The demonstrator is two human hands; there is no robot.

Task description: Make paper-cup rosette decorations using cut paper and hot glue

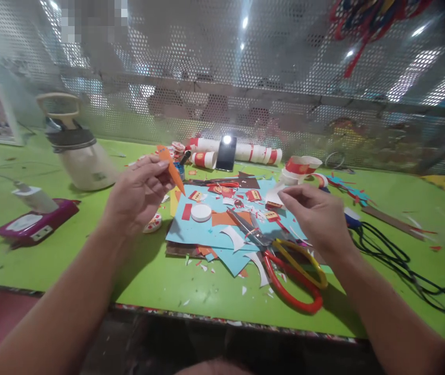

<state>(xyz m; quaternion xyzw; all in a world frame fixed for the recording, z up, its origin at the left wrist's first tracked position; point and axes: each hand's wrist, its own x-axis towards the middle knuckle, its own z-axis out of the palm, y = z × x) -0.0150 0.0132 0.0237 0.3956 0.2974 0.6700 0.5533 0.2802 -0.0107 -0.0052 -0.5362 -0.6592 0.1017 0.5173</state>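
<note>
My left hand point(140, 185) holds an orange paper strip point(172, 171) between thumb and fingers, above the left edge of the blue paper sheets point(185, 227). My right hand point(318, 211) pinches a small white piece of paper point(275, 196) over the right side of the sheets. Between the hands lie a round white lid point(201, 212), an orange paper piece point(222, 218) and red and white cup cuttings point(253, 196). Large scissors point(294, 276) with one red and one yellow handle loop rest on the paper, their blades pointing away to the left.
A kettle-like jug point(85, 161) and a purple power strip point(37, 221) stand at left. Paper cups point(298, 166), a row of joined cups point(259, 152) and a lit phone point(226, 153) are at the back. A dark cable point(397, 260) coils at right.
</note>
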